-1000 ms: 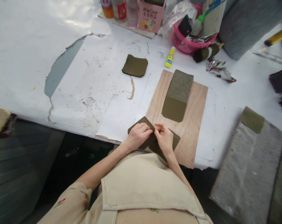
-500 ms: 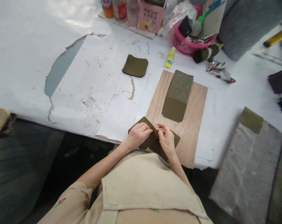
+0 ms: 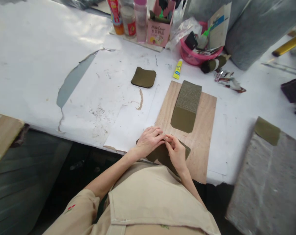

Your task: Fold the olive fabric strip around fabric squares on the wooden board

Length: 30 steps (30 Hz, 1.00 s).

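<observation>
three bottles [image 3: 128,18], one glue stick [image 3: 177,69]

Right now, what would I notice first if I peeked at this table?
First the two hands, left hand and right hand, meeting on an olive fabric piece at the near edge of a wooden board. Behind them on the board stands a tall olive stack. At the back sits a pink basin crammed with tools.

table [image 3: 27,65] | torn white paper [image 3: 101,94] | wooden board [image 3: 201,143] | glue stick [image 3: 177,69]
</observation>
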Available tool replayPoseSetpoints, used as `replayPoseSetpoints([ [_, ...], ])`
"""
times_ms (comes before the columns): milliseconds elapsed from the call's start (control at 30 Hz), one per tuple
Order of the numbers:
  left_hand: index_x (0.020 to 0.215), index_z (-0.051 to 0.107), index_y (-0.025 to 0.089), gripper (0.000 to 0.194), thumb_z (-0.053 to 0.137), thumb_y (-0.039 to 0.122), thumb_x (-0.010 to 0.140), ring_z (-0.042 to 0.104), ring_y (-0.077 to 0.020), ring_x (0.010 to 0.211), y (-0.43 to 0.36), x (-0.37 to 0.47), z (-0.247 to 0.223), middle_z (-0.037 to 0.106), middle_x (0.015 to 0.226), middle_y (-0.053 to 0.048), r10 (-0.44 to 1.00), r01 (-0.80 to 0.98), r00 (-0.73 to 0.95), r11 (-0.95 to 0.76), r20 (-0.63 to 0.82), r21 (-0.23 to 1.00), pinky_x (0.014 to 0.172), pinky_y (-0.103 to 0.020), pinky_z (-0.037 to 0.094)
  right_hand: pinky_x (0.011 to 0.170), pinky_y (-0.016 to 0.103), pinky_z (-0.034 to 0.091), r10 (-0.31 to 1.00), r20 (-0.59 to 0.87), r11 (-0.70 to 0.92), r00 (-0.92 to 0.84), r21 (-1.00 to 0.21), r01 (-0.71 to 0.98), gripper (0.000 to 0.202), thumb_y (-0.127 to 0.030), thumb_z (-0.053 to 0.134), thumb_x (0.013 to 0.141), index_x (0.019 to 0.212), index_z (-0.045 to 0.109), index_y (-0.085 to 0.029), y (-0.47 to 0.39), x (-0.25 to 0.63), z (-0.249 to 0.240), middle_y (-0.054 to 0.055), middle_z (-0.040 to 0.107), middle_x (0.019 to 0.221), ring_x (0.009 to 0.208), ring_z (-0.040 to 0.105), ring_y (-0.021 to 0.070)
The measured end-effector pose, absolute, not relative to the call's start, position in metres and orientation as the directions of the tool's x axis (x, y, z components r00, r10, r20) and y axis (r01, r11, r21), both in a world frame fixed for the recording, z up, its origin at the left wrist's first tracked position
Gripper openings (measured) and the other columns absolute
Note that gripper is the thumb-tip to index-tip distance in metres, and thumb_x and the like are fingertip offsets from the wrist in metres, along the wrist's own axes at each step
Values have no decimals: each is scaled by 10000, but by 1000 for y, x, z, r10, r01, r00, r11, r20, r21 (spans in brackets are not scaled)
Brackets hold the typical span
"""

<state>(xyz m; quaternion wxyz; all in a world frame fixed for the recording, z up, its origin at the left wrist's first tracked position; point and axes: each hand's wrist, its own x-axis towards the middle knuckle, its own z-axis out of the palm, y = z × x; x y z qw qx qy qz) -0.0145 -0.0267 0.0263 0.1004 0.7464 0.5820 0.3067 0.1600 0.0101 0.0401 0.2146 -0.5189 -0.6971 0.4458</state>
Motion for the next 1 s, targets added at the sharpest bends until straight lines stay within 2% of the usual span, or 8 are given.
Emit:
replayPoseSetpoints([
  [133, 816, 635, 199, 240, 502, 326, 970, 592, -164, 875, -14, -22, 31, 628, 814, -17, 921, 799, 261, -375, 290, 471, 1032, -385, 410, 557, 264, 477, 919, -136, 95, -369, -834, 543, 391, -473, 552, 901, 1177, 622, -204, 13, 163, 43, 44, 712, 895, 580, 542, 127],
  [233, 808, 629, 193, 238, 511, 328, 965, 602, -156, 827, -13, -35, 34, 640, 798, -16, 931, 778, 266, -360, 249, 515, 932, -336, 448, 562, 276, 490, 926, -114, 115, -361, -824, 556, 422, -519, 546, 893, 1153, 644, -202, 17, 168, 41, 47, 717, 882, 592, 570, 142],
  [300, 821, 633, 199, 218, 524, 327, 959, 613, -146, 813, -16, -49, 36, 661, 807, -5, 964, 754, 157, -258, 215, 604, 858, -302, 462, 592, 293, 509, 935, -113, 115, -337, -801, 587, 451, -545, 514, 902, 1167, 645, -204, 20, 176, 38, 56, 726, 906, 616, 605, 157],
  [400, 835, 644, 206, 205, 532, 332, 951, 630, -130, 776, -19, -82, 36, 689, 820, 11, 977, 689, -176, 35, 120, 724, 748, -255, 473, 730, 337, 526, 954, -10, 202, -299, -714, 670, 444, -554, 470, 921, 1124, 665, -211, 26, 194, 32, 79, 731, 996, 773, 668, 202],
  [533, 881, 668, 208, 149, 547, 284, 921, 635, -154, 751, -18, -126, 27, 693, 824, -11, 869, 653, -490, 317, 65, 688, 704, -269, 475, 837, 377, 498, 923, 180, 381, -339, -538, 752, 454, -531, 378, 962, 1050, 666, -191, 32, 220, 28, 105, 703, 1067, 931, 640, 244],
  [800, 1076, 650, 206, 223, 490, 255, 930, 658, -195, 803, -23, -149, 9, 709, 865, -46, 798, 608, -600, 406, 59, 682, 802, -330, 490, 861, 450, 480, 891, 189, 447, -412, -209, 870, 704, -708, 223, 922, 1135, 605, -157, 33, 246, 26, 142, 648, 1083, 1018, 584, 324],
  [900, 1070, 658, 216, 284, 407, 303, 970, 668, -202, 869, -25, -159, 9, 725, 959, -60, 792, 564, -609, 399, 38, 723, 831, -334, 495, 763, 441, 489, 891, 146, 452, -431, -172, 876, 708, -714, 204, 918, 1119, 615, -174, 37, 249, 24, 132, 670, 1018, 933, 609, 318],
  [1000, 1054, 672, 230, 293, 420, 352, 967, 665, -201, 946, -26, -170, 11, 729, 1006, -43, 807, 509, -591, 366, 7, 779, 876, -330, 496, 733, 438, 492, 887, 97, 461, -451, -224, 859, 669, -725, 246, 901, 1081, 631, -209, 45, 252, 19, 106, 692, 960, 880, 628, 309],
])
